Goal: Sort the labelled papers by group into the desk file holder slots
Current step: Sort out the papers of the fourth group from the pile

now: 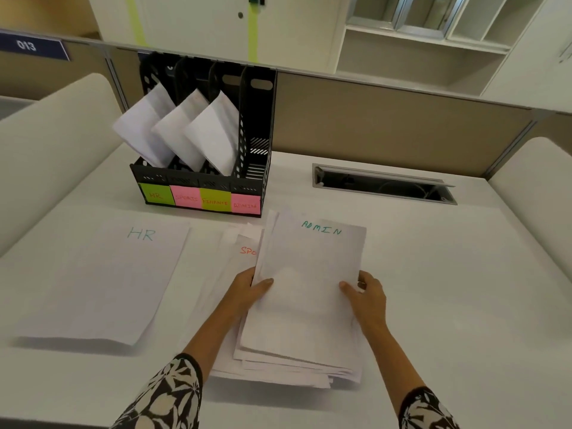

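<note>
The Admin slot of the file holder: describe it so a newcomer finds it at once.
Find the black file holder standing on the desk against the partition. Its four slots carry sticky notes along the front; the Admin slot is the rightmost, above the pink ADMIN note. Unlike the other three, it holds no paper.

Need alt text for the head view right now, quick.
Both hands, left hand and right hand, grip the ADMIN sheet atop a paper pile. An HR sheet lies left; the file holder behind has an empty ADMIN slot.
</note>
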`<state>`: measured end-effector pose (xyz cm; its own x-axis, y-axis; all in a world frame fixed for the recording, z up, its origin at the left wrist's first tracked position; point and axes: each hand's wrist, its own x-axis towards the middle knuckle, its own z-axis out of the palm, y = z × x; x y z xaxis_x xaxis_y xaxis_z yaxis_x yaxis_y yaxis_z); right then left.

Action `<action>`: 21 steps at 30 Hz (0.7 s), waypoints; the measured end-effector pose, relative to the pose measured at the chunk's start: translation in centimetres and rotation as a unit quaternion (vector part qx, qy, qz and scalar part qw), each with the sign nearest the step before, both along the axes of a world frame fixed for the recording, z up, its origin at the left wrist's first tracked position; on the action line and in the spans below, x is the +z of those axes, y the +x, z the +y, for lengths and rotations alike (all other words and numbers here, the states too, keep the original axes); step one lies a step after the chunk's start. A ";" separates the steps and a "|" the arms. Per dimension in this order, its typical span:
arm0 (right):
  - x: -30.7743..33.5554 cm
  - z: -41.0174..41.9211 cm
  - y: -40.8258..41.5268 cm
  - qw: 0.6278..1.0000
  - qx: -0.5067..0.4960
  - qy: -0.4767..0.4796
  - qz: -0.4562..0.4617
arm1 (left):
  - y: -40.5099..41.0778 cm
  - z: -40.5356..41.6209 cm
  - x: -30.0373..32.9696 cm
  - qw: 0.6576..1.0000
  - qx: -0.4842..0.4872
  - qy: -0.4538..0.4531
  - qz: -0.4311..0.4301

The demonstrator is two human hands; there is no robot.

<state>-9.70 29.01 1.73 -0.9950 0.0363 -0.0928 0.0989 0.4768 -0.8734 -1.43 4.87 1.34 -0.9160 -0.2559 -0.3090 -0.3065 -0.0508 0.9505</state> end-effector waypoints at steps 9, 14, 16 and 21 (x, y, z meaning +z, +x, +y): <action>-0.4 2.0 -0.2 0.952 0.075 -0.222 -0.200 | -0.2 0.9 1.1 0.990 0.045 -0.131 0.015; -2.1 3.9 0.1 0.970 0.030 -0.156 -0.185 | 1.7 -1.9 -1.4 0.861 0.017 -0.497 -0.111; -2.3 5.0 -0.6 0.982 0.011 -0.108 -0.152 | 2.7 -2.4 -2.3 0.825 -0.055 -0.541 -0.154; -2.0 7.0 -2.1 0.989 -0.017 -0.057 -0.134 | 3.2 -3.1 -3.0 0.793 -0.052 -0.584 -0.168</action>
